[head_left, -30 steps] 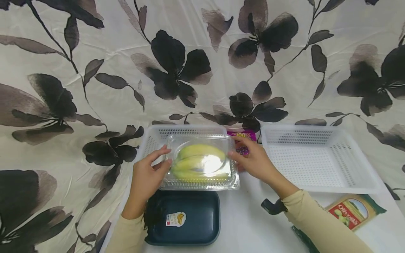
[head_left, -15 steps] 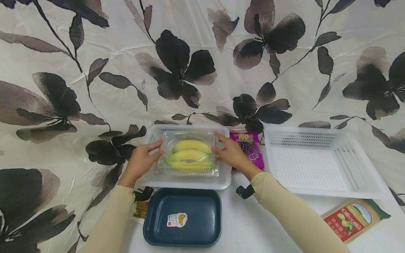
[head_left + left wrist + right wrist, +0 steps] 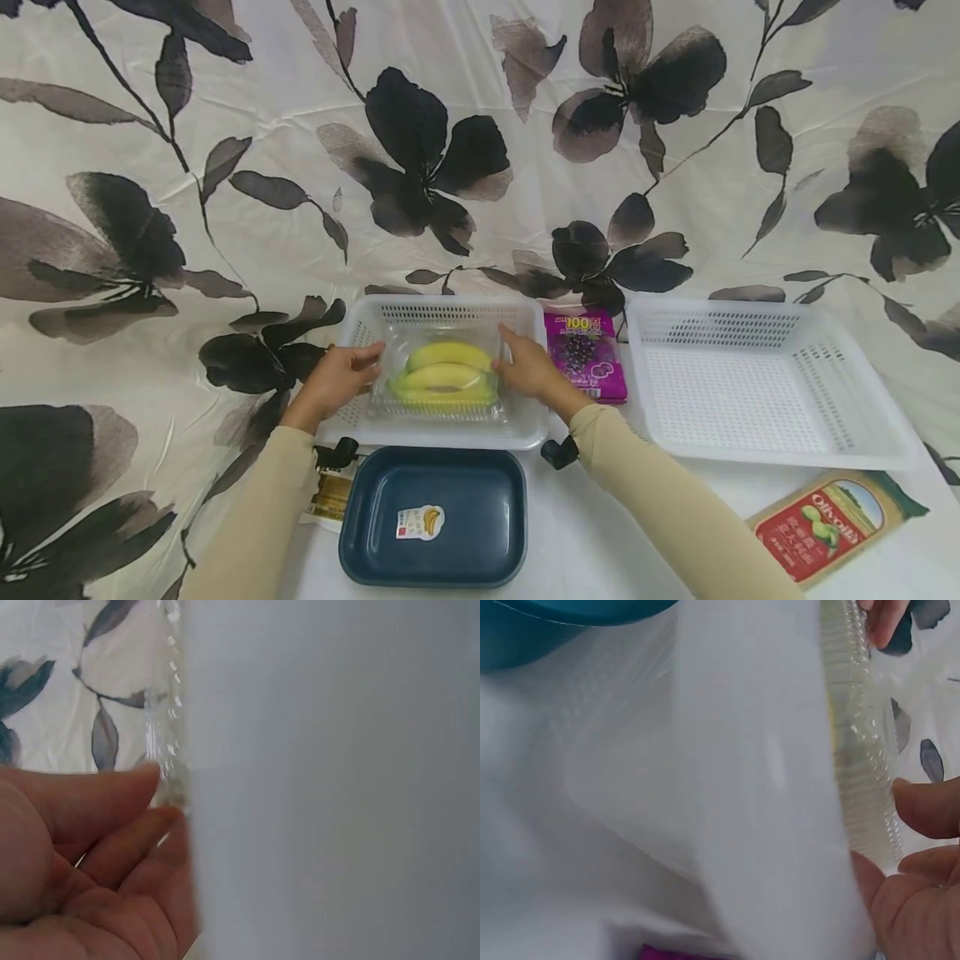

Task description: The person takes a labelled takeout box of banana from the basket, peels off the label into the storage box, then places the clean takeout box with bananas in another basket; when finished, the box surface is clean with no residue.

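A clear plastic box of bananas (image 3: pixel 444 379) is in the left white basket (image 3: pixel 450 435); whether it touches the basket floor cannot be told. My left hand (image 3: pixel 337 382) holds the box by its left side, and in the left wrist view the thumb (image 3: pixel 112 795) lies at the ribbed rim with fingers just below. On the opposite side my right hand (image 3: pixel 531 364) grips the box, thumb and fingers at its edge in the right wrist view. The basket's white wall hides part of the box in both wrist views.
A dark blue tray (image 3: pixel 480 550) with a banana label stands in front of the basket. To the right are a purple grape packet (image 3: pixel 587 358), another white basket (image 3: pixel 720 400) and a red-and-tan Olicoilà packet (image 3: pixel 832 529). Another packet (image 3: pixel 330 496) shows partly beside the tray.
Both hands have moved the box of bananas left and lower, into the left basket. The purple packet, partly covered earlier, now shows fully.
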`<state>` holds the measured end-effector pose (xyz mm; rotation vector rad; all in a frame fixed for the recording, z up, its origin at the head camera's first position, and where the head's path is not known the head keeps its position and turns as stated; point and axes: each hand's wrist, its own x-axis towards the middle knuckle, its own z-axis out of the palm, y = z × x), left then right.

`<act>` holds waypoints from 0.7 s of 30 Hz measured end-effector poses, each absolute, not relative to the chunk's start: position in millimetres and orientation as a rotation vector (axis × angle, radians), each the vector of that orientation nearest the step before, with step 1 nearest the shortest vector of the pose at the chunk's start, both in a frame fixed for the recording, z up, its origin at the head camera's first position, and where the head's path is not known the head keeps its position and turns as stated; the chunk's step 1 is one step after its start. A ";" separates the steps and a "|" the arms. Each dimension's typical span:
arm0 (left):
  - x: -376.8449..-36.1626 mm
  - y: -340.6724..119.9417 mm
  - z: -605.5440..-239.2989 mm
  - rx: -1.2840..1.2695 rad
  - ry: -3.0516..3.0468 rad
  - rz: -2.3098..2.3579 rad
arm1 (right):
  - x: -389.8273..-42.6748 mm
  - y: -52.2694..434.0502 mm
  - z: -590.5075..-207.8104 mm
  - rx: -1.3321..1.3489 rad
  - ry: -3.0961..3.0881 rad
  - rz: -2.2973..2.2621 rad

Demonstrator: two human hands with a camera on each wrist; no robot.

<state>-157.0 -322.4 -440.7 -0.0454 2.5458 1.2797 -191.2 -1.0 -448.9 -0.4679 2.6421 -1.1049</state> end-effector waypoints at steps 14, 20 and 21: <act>-154.5 -324.9 -440.3 -0.054 2.563 1.220 | -187.7 -1.5 -444.0 -0.522 2.619 -1.049; -142.1 -313.5 -416.3 0.030 2.836 0.983 | -175.0 33.3 -421.7 -0.665 2.728 -1.132; -138.5 -310.8 -410.4 0.053 2.893 0.949 | -171.9 43.1 -416.5 -0.683 2.756 -1.152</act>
